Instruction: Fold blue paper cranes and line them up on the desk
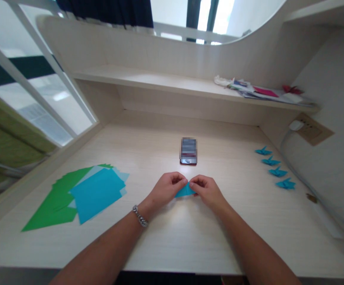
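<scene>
The left hand (168, 186) and right hand (206, 189) pinch the blue paper (184, 191) between them on the near side of the phone (189, 152), where uneven pressure could crease it crookedly.

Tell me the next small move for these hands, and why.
Probably press a crease along the blue paper with the right hand while the left hand steadies it: both hands pinch it near its top edge, and its visible part lacks the spread points of the folded blue figures at right.
</scene>
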The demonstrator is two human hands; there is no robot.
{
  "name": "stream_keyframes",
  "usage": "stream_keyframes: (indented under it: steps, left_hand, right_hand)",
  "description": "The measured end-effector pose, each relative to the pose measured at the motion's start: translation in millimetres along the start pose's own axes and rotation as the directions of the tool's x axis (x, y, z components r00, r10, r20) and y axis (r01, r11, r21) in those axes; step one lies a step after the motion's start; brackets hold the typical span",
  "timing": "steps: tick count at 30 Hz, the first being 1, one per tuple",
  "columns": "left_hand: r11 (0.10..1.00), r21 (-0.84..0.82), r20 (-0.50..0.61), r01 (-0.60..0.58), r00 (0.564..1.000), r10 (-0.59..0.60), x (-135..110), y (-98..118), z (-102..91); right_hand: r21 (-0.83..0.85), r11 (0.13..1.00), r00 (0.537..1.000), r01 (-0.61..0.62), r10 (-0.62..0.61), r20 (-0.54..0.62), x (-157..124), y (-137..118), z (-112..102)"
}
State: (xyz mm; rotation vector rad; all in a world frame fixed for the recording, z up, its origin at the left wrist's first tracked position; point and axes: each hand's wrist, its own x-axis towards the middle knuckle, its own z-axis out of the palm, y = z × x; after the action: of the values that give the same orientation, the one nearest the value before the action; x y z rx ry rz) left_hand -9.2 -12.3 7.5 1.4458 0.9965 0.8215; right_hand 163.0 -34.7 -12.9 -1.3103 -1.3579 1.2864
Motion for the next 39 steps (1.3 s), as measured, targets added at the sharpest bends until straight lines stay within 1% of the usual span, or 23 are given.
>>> stream_keyframes:
  steps: [3,6,8,11,15,17,20,23,25,28,30,34,37,39]
  left_hand:
    - [0.998,0.049,0.030,-0.026,0.999,0.024,0,-1,0.3]
    - [0.998,0.047,0.041,-0.030,0.999,0.028,-1,-1,0.8]
    - [1.000,0.018,0.017,-0.024,1.000,0.023,0,0,0.0]
    - [1.000,-0.030,-0.053,-0.009,0.999,0.008,2,0,-4.7]
    - [0.996,-0.086,-0.110,0.015,0.994,-0.024,5,-3,-16.1]
    - [0.994,-0.109,-0.137,0.005,0.990,-0.020,7,-6,-22.5]
    - [0.991,-0.129,-0.216,-0.040,0.976,0.011,9,-8,-28.9]
    - [0.992,-0.123,-0.229,-0.035,0.973,0.006,9,-7,-27.4]
    - [0.994,-0.109,-0.216,-0.031,0.976,0.006,8,-5,-22.4]
    - [0.997,-0.074,-0.184,-0.017,0.983,0.003,5,0,-15.1]
    - [0.998,-0.056,-0.147,-0.001,0.989,-0.007,4,3,-13.1]
    - [1.000,0.010,-0.020,0.018,1.000,-0.018,1,7,-13.4]
    - [0.998,0.059,0.066,0.032,0.997,-0.035,-1,8,-13.3]
    - [0.997,0.051,0.113,0.058,0.992,-0.063,-1,8,-13.2]
  right_hand:
    - [-0.088,0.995,0.999,0.041,-0.043,-0.023,0,-2,1]
    - [-0.132,0.990,0.999,0.045,-0.049,-0.025,-1,-6,0]
    - [-0.107,0.994,0.999,0.024,-0.026,-0.022,-2,-8,-2]
    - [-0.036,0.999,1.000,-0.023,0.024,0.017,-3,-8,-6]
    - [0.000,0.999,0.998,-0.048,0.047,0.040,-5,-9,-12]
    - [0.019,0.998,0.998,-0.058,0.057,0.037,-6,-11,-17]
    - [0.084,0.993,0.997,-0.078,0.078,-0.007,-5,-14,-25]
    - [0.147,0.987,0.995,-0.059,0.069,-0.070,-3,-14,-27]
    - [0.160,0.987,0.997,-0.032,0.043,-0.066,-2,-12,-22]
    - [0.096,0.995,0.999,0.026,-0.024,-0.024,-2,-8,-12]
    - [0.063,0.997,0.999,0.044,-0.043,-0.014,-2,-7,-7]
    - [0.032,0.999,0.999,0.028,-0.027,-0.019,-2,-7,-9]
    - [0.022,1.000,1.000,-0.001,0.002,-0.011,-2,-8,-13]
    - [0.038,0.999,1.000,-0.027,0.028,-0.012,-3,-9,-14]
